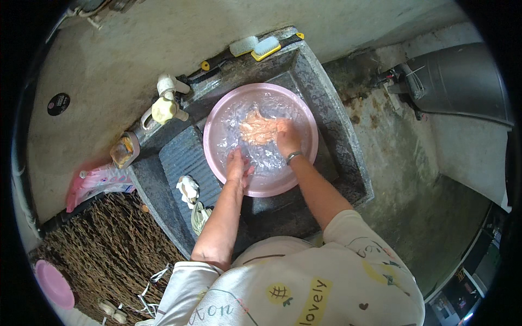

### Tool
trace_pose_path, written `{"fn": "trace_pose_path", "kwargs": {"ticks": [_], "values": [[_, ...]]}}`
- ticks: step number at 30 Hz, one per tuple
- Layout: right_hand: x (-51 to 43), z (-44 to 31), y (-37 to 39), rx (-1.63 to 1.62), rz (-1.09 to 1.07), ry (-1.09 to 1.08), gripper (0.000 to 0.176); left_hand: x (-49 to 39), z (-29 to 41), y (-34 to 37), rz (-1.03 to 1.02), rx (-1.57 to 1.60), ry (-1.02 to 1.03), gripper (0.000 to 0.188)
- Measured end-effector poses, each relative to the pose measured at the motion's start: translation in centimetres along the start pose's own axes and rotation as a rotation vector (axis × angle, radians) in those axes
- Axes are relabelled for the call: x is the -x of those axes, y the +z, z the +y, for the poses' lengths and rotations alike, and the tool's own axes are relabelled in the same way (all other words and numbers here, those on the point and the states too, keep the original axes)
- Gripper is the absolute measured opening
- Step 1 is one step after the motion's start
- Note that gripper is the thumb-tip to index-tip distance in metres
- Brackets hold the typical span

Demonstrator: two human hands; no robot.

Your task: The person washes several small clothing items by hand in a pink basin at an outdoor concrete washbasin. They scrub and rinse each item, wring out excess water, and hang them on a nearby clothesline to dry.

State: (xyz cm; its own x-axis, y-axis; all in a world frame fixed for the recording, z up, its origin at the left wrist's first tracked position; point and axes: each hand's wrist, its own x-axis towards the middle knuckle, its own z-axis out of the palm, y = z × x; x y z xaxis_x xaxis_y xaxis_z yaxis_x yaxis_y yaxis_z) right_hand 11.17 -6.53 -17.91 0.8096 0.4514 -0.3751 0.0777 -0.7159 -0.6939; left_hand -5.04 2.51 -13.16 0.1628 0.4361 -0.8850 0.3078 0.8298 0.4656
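Note:
A pink plastic basin of rippling water stands in a dark stone laundry sink. In the water, a peach-orange cloth spreads leftward from my right hand, whose fingers are closed on its right end. That wrist bears a metal band. My left hand is at the basin's lower left, at the water and apart from the cloth, with its fingers spread and nothing in it.
Left of the basin is a ribbed washboard slope with a crumpled white cloth and a pale green cloth. A tap juts from the wall; brushes lie on the back ledge. Bundled twigs lie at left.

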Motion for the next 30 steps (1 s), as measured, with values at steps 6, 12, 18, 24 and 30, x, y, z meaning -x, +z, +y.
{"fn": "trace_pose_path", "kwargs": {"ticks": [6, 12, 18, 24, 30], "values": [[6.3, -7.3, -0.3, -0.934, -0.633, 0.075, 0.016, -1.5, 3.5, 0.9, -0.388, 0.320, -0.058, 0.085], [10.6, -12.6, -2.4, 0.020, -0.391, -0.433, 0.024, -1.5, 3.3, 1.0, -0.436, 0.381, -0.073, 0.060], [0.6, -8.7, -1.5, 0.322, -0.115, -0.086, 0.033, 1.3, 3.9, 2.3, -0.359, 0.226, -0.107, 0.038], [-1.0, -9.1, -6.5, 0.542, -0.086, -0.266, 0.050, 0.3, 4.9, -1.4, -0.144, 0.190, 0.013, 0.045], [0.3, -7.1, -1.9, 0.889, -0.247, -0.842, 0.058, -3.2, 1.6, -1.5, 0.111, 0.173, 0.087, 0.016]]}}
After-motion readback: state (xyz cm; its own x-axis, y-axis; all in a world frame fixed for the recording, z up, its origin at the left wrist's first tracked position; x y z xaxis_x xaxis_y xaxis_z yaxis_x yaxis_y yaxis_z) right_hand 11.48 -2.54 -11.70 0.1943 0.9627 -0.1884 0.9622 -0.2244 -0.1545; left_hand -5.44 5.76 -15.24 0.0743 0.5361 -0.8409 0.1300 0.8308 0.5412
